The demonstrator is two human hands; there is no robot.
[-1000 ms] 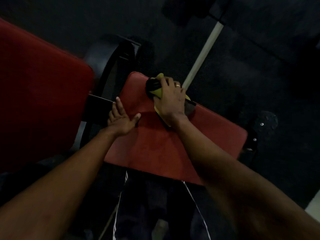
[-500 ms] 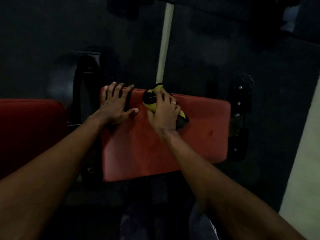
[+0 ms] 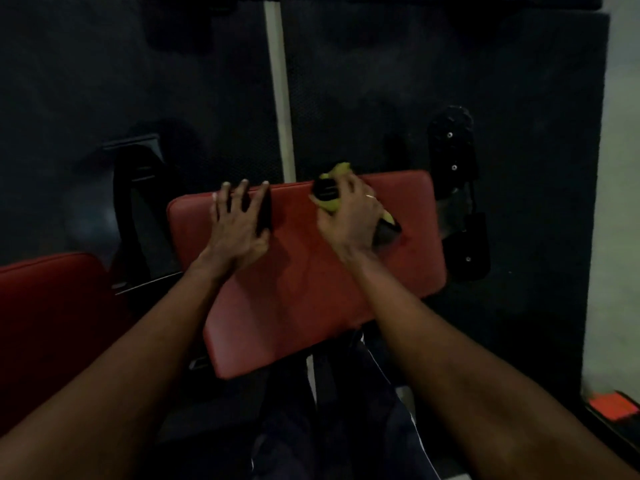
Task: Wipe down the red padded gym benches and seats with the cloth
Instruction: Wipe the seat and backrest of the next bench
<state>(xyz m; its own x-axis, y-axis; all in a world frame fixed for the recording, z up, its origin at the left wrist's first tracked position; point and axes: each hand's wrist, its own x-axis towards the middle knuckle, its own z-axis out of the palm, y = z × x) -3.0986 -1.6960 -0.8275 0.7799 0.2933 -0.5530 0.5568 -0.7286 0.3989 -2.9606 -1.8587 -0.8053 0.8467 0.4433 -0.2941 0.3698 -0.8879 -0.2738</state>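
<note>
Nearest, two forearms reached over one red seat pad, its long axis running left to right. Farther out, the left hand lay flat with spread fingers near the pad's far-left corner. The right hand gripped one yellow-and-black cloth at the far edge; unwiped pad probably lay rightward. A second red pad sat to the left.

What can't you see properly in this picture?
- Cloth, head view: mostly under the right hand.
- Second pad: cut off by the left edge.
- Seat: near corners covered by both forearms; far strip under the left hand.
- Frame: too dark for detail.
</note>
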